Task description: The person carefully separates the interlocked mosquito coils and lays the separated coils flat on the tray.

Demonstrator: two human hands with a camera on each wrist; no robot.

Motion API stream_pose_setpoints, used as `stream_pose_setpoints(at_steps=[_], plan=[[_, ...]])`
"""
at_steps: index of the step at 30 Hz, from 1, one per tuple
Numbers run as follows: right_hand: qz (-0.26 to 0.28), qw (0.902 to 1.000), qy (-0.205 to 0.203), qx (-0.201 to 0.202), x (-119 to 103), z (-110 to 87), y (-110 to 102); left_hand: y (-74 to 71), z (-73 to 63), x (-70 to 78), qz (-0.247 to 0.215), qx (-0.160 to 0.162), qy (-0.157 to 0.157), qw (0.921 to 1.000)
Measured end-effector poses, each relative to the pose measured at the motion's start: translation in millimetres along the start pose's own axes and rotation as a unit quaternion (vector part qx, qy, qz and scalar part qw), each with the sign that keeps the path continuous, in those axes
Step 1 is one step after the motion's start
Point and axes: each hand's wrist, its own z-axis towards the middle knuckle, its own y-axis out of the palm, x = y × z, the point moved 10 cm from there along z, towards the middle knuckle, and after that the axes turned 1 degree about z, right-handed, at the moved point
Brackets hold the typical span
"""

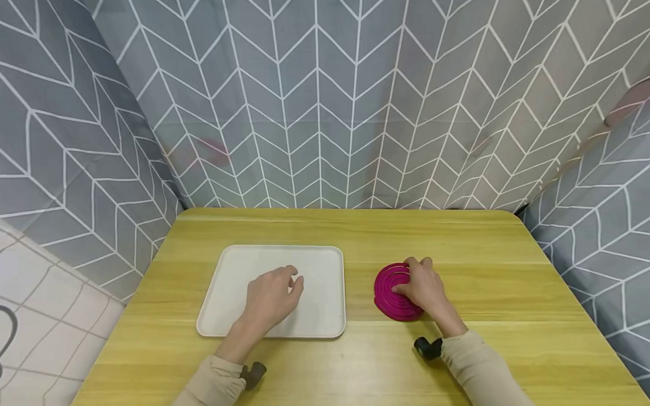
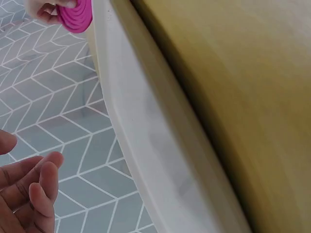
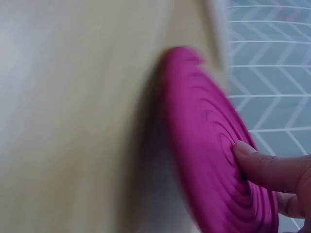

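Note:
On the right of the table, my right hand (image 1: 427, 288) pinches a round magenta disc (image 1: 391, 297) with concentric ridges, like a coaster. The right wrist view shows the thumb (image 3: 272, 170) on its ridged face, with fingers behind the edge. In that view the disc (image 3: 204, 141) stands tilted, a dark shadow beside it. My left hand (image 1: 270, 297) is over a white rectangular tray (image 1: 323, 310), fingers loosely bent and nothing in them. The left wrist view shows those relaxed fingers (image 2: 46, 182) apart from the tray's rim (image 2: 129, 155).
The wood-grain table (image 1: 363, 369) has rounded far corners. Grey curtains (image 1: 321, 107) with white zigzag lines hang behind it and on both sides. A dark camera mount sits on each wrist, the right mount (image 1: 428, 347) close over the table.

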Motion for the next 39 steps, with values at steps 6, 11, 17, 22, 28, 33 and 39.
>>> stream_pose_setpoints(at_steps=[6, 11, 17, 22, 28, 33, 39], plan=[[0.175, 0.9837, 0.027, -0.030, -2, -0.7, -4, 6.0, -0.8, 4.1, -0.044, -0.021, -0.016, 0.9987], [0.374, 0.9224, 0.080, -0.056, -18, -10.9, 1, 32.4, -4.2, 12.2, -0.233, -0.099, -0.061, 0.9654], [0.532, 0.8365, 0.100, -0.084, -53, -29.5, 22, 72.2, -15.5, 41.2, -0.566, -0.210, -0.131, 0.7864], [0.493, 0.8629, 0.075, -0.080, -64, -34.7, 23, 75.6, -15.3, 43.9, -0.612, -0.198, -0.166, 0.7476], [0.404, 0.9144, 0.011, -0.020, -69, -29.9, -1, 66.4, -9.0, 35.9, -0.606, -0.175, -0.180, 0.7547], [0.385, 0.9230, -0.012, -0.003, -72, -31.6, -10, 66.5, -8.5, 36.6, -0.619, -0.188, -0.171, 0.7432], [0.342, 0.9385, -0.038, 0.031, -71, -34.1, -17, 70.8, -11.4, 32.5, -0.610, -0.183, -0.181, 0.7490]])
